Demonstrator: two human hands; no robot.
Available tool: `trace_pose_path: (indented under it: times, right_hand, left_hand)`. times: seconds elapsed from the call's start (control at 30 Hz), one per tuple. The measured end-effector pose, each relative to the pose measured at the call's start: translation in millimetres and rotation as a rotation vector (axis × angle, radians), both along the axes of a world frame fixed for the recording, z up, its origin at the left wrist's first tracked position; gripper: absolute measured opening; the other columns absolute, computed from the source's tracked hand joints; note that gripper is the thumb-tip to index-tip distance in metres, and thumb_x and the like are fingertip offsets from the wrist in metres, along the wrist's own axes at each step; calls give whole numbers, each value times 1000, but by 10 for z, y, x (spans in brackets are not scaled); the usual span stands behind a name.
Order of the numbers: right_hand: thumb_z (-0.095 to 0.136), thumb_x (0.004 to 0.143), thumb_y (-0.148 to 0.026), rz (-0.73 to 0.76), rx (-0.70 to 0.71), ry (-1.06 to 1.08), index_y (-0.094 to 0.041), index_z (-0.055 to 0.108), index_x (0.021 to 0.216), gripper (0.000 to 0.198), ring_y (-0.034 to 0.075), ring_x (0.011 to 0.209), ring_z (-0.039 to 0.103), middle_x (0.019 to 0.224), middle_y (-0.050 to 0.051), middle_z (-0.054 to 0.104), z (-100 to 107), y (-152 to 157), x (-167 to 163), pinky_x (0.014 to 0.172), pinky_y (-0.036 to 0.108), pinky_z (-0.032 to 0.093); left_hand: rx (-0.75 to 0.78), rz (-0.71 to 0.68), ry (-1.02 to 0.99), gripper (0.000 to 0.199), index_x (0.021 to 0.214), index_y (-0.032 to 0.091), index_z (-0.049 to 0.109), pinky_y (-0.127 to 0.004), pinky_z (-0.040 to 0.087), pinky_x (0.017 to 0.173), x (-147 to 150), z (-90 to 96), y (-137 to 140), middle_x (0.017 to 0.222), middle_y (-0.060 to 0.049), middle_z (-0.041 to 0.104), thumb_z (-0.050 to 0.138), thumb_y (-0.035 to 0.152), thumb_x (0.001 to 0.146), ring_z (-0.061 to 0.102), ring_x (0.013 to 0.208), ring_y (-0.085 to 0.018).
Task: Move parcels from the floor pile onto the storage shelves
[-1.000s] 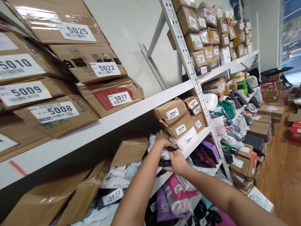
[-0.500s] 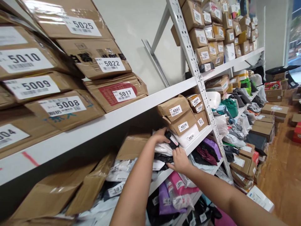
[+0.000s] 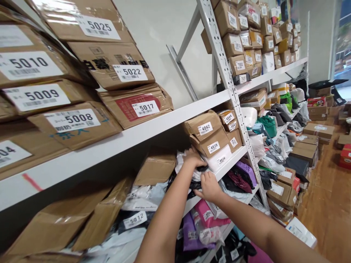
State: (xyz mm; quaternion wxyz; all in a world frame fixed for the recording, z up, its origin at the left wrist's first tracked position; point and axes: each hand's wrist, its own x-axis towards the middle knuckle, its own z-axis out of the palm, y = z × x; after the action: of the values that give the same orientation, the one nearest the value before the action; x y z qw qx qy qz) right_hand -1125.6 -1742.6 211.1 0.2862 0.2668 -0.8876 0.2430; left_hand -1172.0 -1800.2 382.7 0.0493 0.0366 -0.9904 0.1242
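Note:
Both my hands reach into the middle shelf among soft parcels. My left hand presses down on top of a pile of white plastic mailer bags, just below the brown box marked 4039. My right hand sits at the shelf's front edge, fingers curled on a black mailer bag wedged under the white ones. Above them is the box marked 4042, and a white parcel 4038 lies to the right.
White metal shelving runs from left to far right. Brown boxes numbered 5008 to 5025 fill the upper left shelf. Pink and purple bags lie on the lower shelf. Boxes stand on the wooden floor at right.
My left hand lifted a black bag's corner half a second ago, then came back down flat on the white bags. My right hand stayed at the shelf edge. The view shifted slightly.

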Motion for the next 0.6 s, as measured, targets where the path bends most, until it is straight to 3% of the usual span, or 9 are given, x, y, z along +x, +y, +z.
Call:
trace_pose_path:
  times: [0.1,0.27,0.37,0.47,0.53,0.6]
  right_hand:
    - [73,94,-47,0,17,-10,-3,62,121,52,39,111,56,117,25,64,1,3,12,96,56,51]
    - [74,92,-46,11,8,2,-4,62,120,52,39,109,56,117,25,64,-25,-4,-14,94,56,51]
    - [71,94,-50,7,-22,41,-4,61,122,54,38,105,55,114,24,64,-54,-13,-38,91,55,51]
    - [68,96,-55,17,-33,55,-5,61,123,57,37,104,54,113,23,63,-79,-10,-50,90,55,51]
    - [68,95,-55,26,-30,45,-5,60,123,58,37,105,54,114,23,63,-85,-2,-58,92,56,51]
    - [69,95,-53,30,-32,31,-4,60,125,59,38,107,54,116,25,63,-73,5,-72,95,57,51]
  left_hand:
    - [-85,5,-11,128,168,8,28,-68,31,125,53,-95,78,169,-34,36,84,57,64,30,158,-51]
    - [-135,-51,-47,112,154,4,53,-51,41,121,-15,-9,74,165,-33,42,86,56,61,41,152,-51]
    - [-74,-104,-165,85,140,13,69,-38,52,109,-118,184,-64,152,-23,63,80,54,67,63,136,-39]
    - [-18,-142,-254,68,135,22,73,-28,57,98,-177,279,-178,138,-11,75,75,49,73,72,123,-28]
    - [-22,-131,-257,76,141,21,70,-33,55,105,-171,227,-176,143,-12,72,78,49,70,69,130,-31]
    - [-56,-98,-213,97,152,17,60,-46,46,119,-134,110,-113,155,-21,61,85,49,64,59,143,-40]
